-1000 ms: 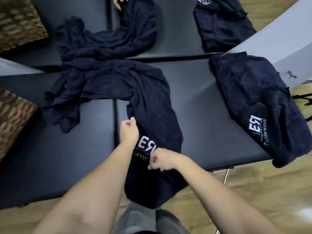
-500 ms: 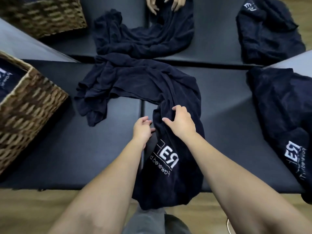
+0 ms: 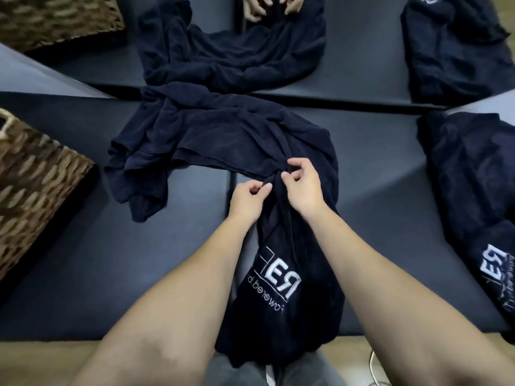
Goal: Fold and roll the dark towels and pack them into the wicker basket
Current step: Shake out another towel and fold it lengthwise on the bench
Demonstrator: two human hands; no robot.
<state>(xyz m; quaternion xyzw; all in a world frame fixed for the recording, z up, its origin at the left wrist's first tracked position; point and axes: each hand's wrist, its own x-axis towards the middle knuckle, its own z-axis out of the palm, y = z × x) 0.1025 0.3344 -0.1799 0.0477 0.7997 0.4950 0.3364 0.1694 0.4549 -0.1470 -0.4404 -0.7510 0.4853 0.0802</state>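
A dark navy towel (image 3: pixel 211 135) with a white logo lies crumpled across the black padded table (image 3: pixel 83 274), its near end hanging over the front edge. My left hand (image 3: pixel 248 199) pinches a fold of the towel at the table's middle. My right hand (image 3: pixel 302 185) grips the bunched cloth just beside it, fingers curled. A wicker basket (image 3: pixel 36 188) stands at the left edge.
A second pile of dark towels (image 3: pixel 471 196) lies at the right. A mirror at the back reflects the towel, another towel pile (image 3: pixel 451 45), a basket (image 3: pixel 55 18) and a person's hands (image 3: pixel 270 6). Wooden floor shows below the table.
Both hands moved up the towel from the logo toward the bunched middle and now pinch the cloth there. The view shifted, bringing the basket in at the left.
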